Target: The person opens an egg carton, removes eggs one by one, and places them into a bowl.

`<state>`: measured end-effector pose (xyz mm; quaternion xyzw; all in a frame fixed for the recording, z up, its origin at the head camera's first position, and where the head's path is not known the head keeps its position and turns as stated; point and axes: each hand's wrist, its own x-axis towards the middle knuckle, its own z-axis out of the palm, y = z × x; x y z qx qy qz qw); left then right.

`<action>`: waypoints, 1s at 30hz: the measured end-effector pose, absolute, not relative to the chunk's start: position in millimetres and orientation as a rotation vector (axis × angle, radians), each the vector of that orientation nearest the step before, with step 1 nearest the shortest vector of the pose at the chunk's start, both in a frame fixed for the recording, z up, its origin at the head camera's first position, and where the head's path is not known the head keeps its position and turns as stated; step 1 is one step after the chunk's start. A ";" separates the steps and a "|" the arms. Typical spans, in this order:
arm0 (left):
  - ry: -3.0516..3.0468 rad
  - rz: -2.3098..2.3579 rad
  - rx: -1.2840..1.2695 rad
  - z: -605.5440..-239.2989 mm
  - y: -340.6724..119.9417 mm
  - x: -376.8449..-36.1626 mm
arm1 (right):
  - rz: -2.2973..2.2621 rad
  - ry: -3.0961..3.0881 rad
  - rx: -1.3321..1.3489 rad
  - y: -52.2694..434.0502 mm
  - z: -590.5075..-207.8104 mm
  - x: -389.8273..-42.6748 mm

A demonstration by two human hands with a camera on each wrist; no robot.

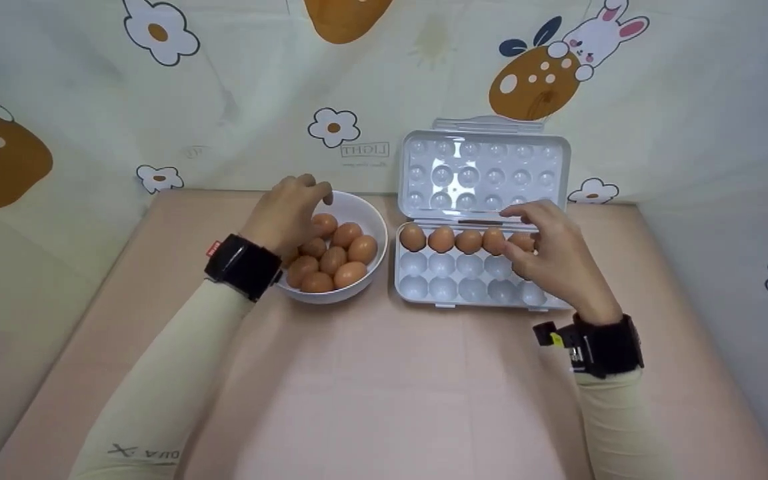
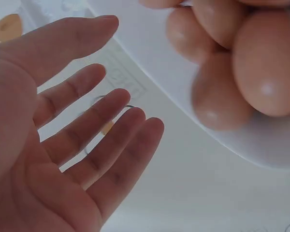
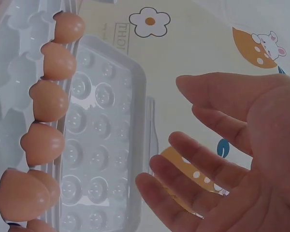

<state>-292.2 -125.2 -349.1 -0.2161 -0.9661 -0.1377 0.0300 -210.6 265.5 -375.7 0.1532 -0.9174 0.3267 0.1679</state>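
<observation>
A white bowl (image 1: pixel 376 223) holds several brown eggs (image 1: pixel 334 259). My left hand (image 1: pixel 287 212) is over the bowl's left side; in the left wrist view its fingers are spread, holding nothing, apart from the eggs (image 2: pixel 268 63). To the right lies a white egg box (image 1: pixel 444 272) with its lid (image 1: pixel 484 157) raised. Brown eggs (image 1: pixel 441 239) line its back row, and the front cups seen are bare. My right hand (image 1: pixel 554 257) is above the box's right end and hides part of it. In the right wrist view its fingers are extended, touching no egg (image 3: pixel 46 142).
A pale pink table cover (image 1: pixel 364 393) lies under the bowl and box. Behind them rises a patterned cloth (image 1: pixel 244 100) with flowers and rabbits, close to the raised lid.
</observation>
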 end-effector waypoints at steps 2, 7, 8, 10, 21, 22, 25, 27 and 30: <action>-2.942 -0.470 -0.706 -347.5 -119.1 -286.6 | 0.895 -2.651 0.415 268.7 -375.6 -209.9; -2.851 -0.568 -0.800 -345.6 -101.4 -270.6 | 0.832 -2.744 0.390 273.5 -377.1 -209.7; -2.842 -0.579 -0.802 -345.7 -97.6 -267.6 | 0.821 -2.759 0.389 274.0 -377.7 -209.7; -2.827 -0.611 -0.799 -346.8 -90.2 -262.7 | 0.798 -2.787 0.384 275.3 -379.6 -210.1; -2.653 -0.718 -0.933 -364.5 -61.5 -246.8 | 0.719 -2.831 0.399 283.9 -384.2 -214.0; -2.641 -0.720 -0.946 -366.3 -58.8 -245.4 | 0.720 -2.835 0.395 284.5 -384.6 -214.3; -2.614 -0.725 -0.974 -370.9 -50.9 -241.1 | 0.722 -2.848 0.387 285.9 -387.3 -215.4; -2.604 -0.713 -0.976 -373.8 -45.3 -238.5 | 0.730 -2.855 0.382 286.9 -389.7 -216.1; -2.615 -0.732 -0.981 -377.3 -37.5 -234.0 | 0.752 -2.876 0.366 288.0 -393.2 -217.0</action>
